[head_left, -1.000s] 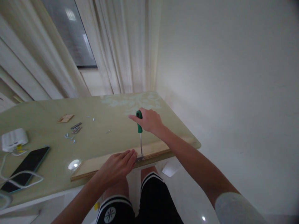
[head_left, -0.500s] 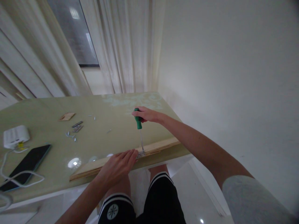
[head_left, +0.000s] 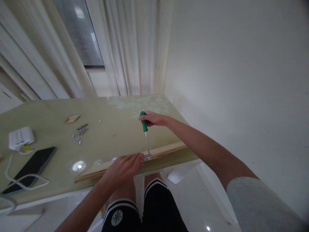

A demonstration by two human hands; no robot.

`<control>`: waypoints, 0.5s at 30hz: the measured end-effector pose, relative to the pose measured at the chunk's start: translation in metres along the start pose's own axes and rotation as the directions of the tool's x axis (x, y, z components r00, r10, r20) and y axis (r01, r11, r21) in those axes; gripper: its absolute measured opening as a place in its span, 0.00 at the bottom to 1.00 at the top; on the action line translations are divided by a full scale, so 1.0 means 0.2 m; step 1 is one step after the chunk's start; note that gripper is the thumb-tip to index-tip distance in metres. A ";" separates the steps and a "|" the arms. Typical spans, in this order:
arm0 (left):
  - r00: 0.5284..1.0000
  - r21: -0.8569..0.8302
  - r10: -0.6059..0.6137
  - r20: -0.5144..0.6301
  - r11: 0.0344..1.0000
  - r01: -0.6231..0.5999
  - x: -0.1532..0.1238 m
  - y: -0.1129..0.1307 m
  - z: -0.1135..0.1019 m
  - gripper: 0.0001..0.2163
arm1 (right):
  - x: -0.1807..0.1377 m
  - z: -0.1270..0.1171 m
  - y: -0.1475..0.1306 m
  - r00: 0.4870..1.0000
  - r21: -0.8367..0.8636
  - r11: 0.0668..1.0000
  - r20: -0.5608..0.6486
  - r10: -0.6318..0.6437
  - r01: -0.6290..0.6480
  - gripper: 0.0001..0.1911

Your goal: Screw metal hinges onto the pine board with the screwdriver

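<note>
My right hand (head_left: 154,118) is closed round the green handle of a screwdriver (head_left: 144,124). The screwdriver stands nearly upright, its tip at a small metal hinge (head_left: 147,157) on the edge of a long, thin wooden board (head_left: 170,149). Any screw under the tip is too small to make out. Fingers together, my left hand (head_left: 126,167) grips the board just left of the hinge and partly covers the hinge. The board lies along the near edge of the greenish table (head_left: 125,129).
Several metal hinges (head_left: 82,129) and loose screws (head_left: 75,138) lie left on the table, near a small wooden piece (head_left: 71,118). Farther left are a phone (head_left: 32,166), a white box-shaped device (head_left: 21,138) and a white cable (head_left: 36,176). A wall (head_left: 229,80) rises at the right.
The view has shifted slightly, so the table items appear a little farther right. Both hands keep their holds, and the screwdriver tip remains at the hinge.
</note>
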State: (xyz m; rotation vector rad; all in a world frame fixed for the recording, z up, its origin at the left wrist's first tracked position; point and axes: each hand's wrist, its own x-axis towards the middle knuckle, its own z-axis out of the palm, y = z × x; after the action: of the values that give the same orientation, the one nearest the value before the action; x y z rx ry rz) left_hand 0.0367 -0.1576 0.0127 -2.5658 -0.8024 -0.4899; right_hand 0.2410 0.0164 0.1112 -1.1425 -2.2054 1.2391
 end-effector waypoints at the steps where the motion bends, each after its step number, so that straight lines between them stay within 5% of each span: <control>1: 1.000 -0.006 -0.007 0.002 1.000 0.007 0.00 0.00 0.00 0.11 | 0.01 0.01 0.01 0.999 -0.031 0.999 -0.045 0.009 -0.010 0.11; 7: 1.000 -0.044 -0.025 -0.006 0.999 0.025 -0.01 0.01 0.02 0.11 | 0.04 0.06 0.06 0.966 -0.225 0.970 -0.256 0.037 -0.096 0.20; 15: 0.999 -0.031 -0.026 0.024 0.999 0.027 0.00 0.00 0.02 0.11 | 0.03 0.04 0.01 0.989 -0.181 0.983 -0.139 -0.059 0.033 0.05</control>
State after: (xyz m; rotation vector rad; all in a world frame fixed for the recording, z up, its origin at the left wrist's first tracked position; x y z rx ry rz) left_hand 0.0380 -0.1566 0.0096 -2.5971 -0.8444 -0.4852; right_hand 0.2320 0.0175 0.1049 -1.2000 -2.2554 0.9248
